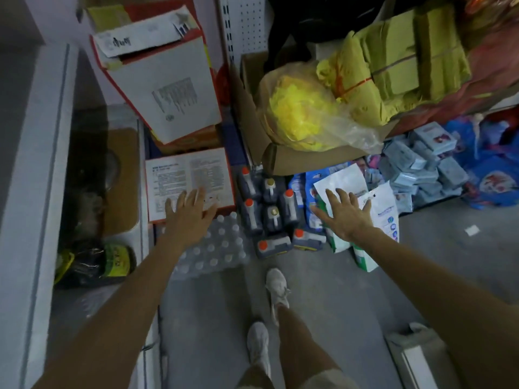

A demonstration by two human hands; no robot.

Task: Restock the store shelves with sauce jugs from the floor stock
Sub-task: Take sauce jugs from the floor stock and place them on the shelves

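Several dark sauce jugs [265, 203] with orange or pale caps stand and lie in a cluster on the floor, straight ahead between my arms. Two of them lie on their sides at the near edge [273, 245]. My left hand [189, 211] is stretched out, fingers spread, over a white carton and a pack of bottles, left of the jugs. On the other side of the jugs my right hand [346, 213] hovers with fingers spread above white and blue bags. Neither hand holds anything.
A shrink-wrapped pack of small bottles [216, 248] lies left of the jugs. White cartons [165, 85] are stacked behind. A cardboard box with yellow bags [306, 113] overhangs the jugs. Blue packets [429, 169] pile at right. A white counter [33, 164] runs along the left. My feet [276, 287] stand on grey floor.
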